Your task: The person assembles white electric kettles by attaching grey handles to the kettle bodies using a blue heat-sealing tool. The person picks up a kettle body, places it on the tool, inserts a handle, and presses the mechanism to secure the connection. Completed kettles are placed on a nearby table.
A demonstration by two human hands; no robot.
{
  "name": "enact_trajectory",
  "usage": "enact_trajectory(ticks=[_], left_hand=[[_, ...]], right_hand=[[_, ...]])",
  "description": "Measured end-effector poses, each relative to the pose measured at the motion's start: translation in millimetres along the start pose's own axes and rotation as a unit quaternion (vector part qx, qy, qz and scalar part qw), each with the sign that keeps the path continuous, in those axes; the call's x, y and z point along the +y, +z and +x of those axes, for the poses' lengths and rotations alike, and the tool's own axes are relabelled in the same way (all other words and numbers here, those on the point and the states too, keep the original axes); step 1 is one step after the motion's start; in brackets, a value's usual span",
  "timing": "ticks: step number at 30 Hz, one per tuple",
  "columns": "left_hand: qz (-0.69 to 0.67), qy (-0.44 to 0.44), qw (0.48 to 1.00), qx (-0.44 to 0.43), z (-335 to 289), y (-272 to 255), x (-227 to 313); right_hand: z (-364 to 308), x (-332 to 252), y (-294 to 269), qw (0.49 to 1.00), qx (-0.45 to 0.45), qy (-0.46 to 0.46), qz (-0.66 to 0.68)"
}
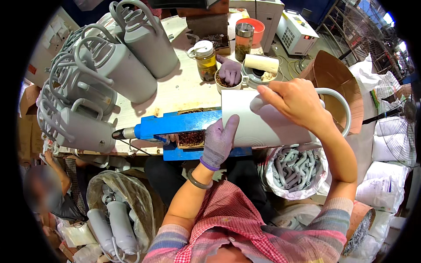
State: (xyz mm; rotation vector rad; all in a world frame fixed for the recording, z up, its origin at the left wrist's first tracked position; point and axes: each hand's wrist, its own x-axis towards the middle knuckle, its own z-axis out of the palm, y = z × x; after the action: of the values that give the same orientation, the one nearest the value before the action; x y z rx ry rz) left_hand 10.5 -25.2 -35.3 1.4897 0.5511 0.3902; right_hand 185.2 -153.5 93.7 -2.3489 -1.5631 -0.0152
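Note:
A large pale grey jug body (267,129) lies on its side in front of me, its left end around or against a blue metal bar (184,123). My left hand (219,141), in a purple-grey glove, is closed on that end, thumb up along the wall. My bare right hand (300,103) is closed over the side handle (258,103), hiding most of it. A curved carrying loop (346,105) arches from the jug's right end. A driver-like tool tip (124,133) sticks out at the bar's left end. A tray of small dark screws (192,139) sits under the bar.
Several grey jugs (127,70) crowd the table's left. Behind stand a tea jar (205,60), a glass bottle (244,41) and a cup (222,85) with a purple glove. A sack of grey handles (296,171) is below right, bagged jugs (120,225) below left. Another person (52,188) sits far left.

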Motion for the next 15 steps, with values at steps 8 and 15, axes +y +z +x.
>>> enact_trajectory(ticks=[8,15], left_hand=[[0.020,0.020,1.000,-0.010,2.5,-3.2,-0.9],[0.007,-0.017,0.999,-0.041,-3.7,-5.7,14.0]], right_hand=[[-2.3,1.6,6.5,0.999,-0.011,-0.023,-0.031],[-1.5,-1.4,11.4,0.998,-0.024,-0.031,-0.053]])
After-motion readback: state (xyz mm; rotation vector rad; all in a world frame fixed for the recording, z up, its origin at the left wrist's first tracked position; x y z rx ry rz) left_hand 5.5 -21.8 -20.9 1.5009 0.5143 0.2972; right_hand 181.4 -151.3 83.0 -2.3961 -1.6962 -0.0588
